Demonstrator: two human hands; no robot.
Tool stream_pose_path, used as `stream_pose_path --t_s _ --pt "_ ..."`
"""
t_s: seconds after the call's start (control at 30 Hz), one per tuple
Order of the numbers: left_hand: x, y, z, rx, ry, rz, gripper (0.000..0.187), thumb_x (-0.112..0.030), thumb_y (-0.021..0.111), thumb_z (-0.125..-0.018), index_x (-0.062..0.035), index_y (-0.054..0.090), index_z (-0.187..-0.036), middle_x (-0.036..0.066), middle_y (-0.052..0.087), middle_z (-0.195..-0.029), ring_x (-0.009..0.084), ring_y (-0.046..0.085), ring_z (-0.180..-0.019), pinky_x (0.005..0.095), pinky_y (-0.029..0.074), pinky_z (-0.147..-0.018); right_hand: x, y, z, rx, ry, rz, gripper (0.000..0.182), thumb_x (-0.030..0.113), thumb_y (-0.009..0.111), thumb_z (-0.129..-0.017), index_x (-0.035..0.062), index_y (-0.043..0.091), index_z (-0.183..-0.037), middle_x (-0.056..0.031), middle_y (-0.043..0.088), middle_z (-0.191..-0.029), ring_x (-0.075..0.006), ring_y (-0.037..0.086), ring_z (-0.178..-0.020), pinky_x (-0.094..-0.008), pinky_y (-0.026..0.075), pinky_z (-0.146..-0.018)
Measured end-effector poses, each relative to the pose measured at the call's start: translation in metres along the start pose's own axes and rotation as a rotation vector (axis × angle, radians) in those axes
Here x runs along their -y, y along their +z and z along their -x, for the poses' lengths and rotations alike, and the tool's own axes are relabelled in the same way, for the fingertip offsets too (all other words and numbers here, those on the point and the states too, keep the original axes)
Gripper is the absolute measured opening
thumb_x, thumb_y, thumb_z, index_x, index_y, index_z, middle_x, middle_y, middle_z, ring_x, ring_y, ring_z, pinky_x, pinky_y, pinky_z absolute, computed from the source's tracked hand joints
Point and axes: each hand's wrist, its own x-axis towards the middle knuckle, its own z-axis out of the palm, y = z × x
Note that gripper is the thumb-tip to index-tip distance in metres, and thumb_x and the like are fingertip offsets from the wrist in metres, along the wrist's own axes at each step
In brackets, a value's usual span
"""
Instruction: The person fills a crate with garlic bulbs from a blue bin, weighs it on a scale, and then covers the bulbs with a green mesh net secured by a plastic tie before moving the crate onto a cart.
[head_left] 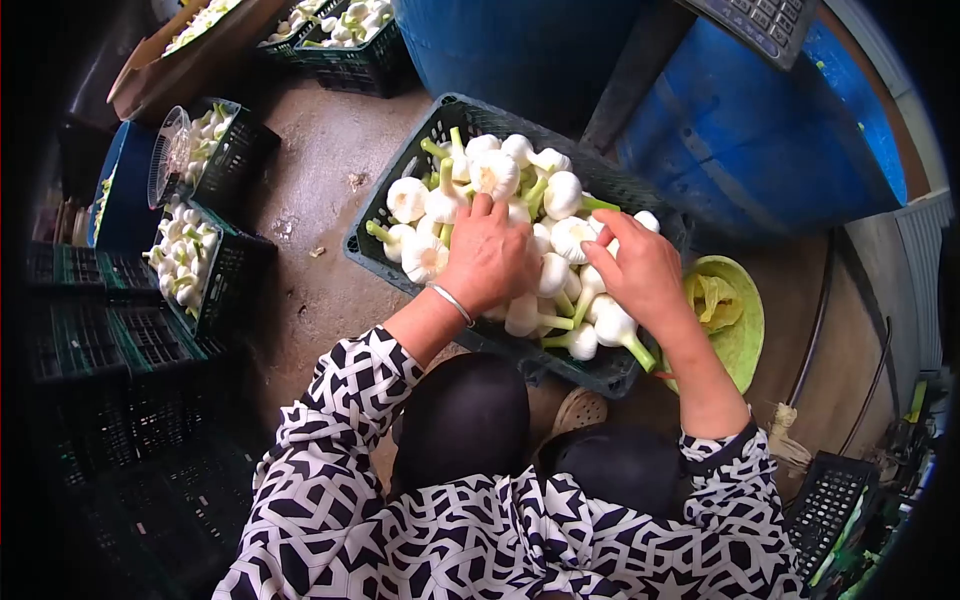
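Observation:
A dark green plastic crate (pixel 385 262) in front of my knees is heaped with white garlic bulbs (pixel 425 258) on short green stems. My left hand (pixel 490 258), with a bracelet at the wrist, is bent down over the middle of the heap. Its fingers are curled close together on a bulb, and the thumb side is partly hidden. On the right of the heap my right hand (pixel 640 275) reaches in with thumb and forefinger around a bulb, mostly covered by the fingers. Loose bulbs with thick stems (pixel 615 325) lie just below it.
A lime-green basin (pixel 745 340) holding a yellow plastic bag stands right of the crate. Blue barrels (pixel 740 140) rise behind, a keypad device (pixel 765 25) above them. More garlic crates (pixel 235 265) and stacked dark crates (pixel 110 340) line the left. A hose (pixel 818 320) runs along the right.

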Motion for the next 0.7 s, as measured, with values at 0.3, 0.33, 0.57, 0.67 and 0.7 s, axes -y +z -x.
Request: stream_pose_path --t_s 0.3,0.33,0.57,0.67,0.7 --pt "0.022 0.007 0.021 -0.047 0.217 0.394 0.019 -0.014 0.070 -0.070 -0.0089 0.068 -0.088 0.009 0.065 -0.111 0.0297 0.057 -0.108 0.0415 0.044 -0.094 -0.005 0.093 -0.105 0.087 0.166 -0.073 0.053 0.028 0.072 -0.075 0.0025 0.059 -0.119 -0.0176 0.069 -0.092 -0.0322 0.067 -0.089 -0.0410 0.052 -0.081" --pt "0.024 0.003 0.015 0.038 0.206 0.467 0.021 -0.012 0.070 -0.071 -0.0096 0.068 -0.091 0.010 0.065 -0.112 0.0300 0.057 -0.110 0.0409 0.044 -0.095 -0.011 0.094 -0.106 0.048 0.154 -0.024 0.051 0.025 0.072 -0.075 0.0025 0.059 -0.119 -0.0168 0.070 -0.089 -0.0297 0.069 -0.083 -0.0406 0.054 -0.075" --pt "-0.024 0.005 -0.015 -0.125 0.310 0.176 0.028 -0.024 0.072 -0.070 -0.0057 0.064 -0.090 0.014 0.065 -0.094 0.0286 0.062 -0.090 0.0390 0.050 -0.080 -0.004 0.086 -0.151 0.758 0.278 -0.104 0.036 0.022 0.075 -0.074 -0.0005 0.066 -0.099 -0.0091 0.069 -0.074 -0.0163 0.059 -0.051 -0.0317 0.048 -0.046" --pt "-0.035 0.013 -0.010 -0.036 0.230 0.177 0.030 -0.025 0.071 -0.071 -0.0028 0.063 -0.089 0.016 0.064 -0.092 0.0285 0.062 -0.084 0.0384 0.051 -0.076 0.003 0.069 -0.142 0.746 0.263 -0.108 0.036 0.026 0.075 -0.074 0.0015 0.066 -0.098 -0.0093 0.069 -0.075 -0.0175 0.062 -0.054 -0.0323 0.050 -0.050" --pt "-0.039 0.019 -0.002 -0.058 0.255 0.131 0.029 -0.023 0.069 -0.073 -0.0021 0.063 -0.091 0.018 0.063 -0.095 0.0294 0.062 -0.083 0.0386 0.051 -0.074 0.012 0.063 -0.133 0.718 0.143 0.144 0.042 0.035 0.075 -0.073 0.0031 0.066 -0.098 -0.0117 0.070 -0.077 -0.0221 0.068 -0.066 -0.0357 0.053 -0.059"
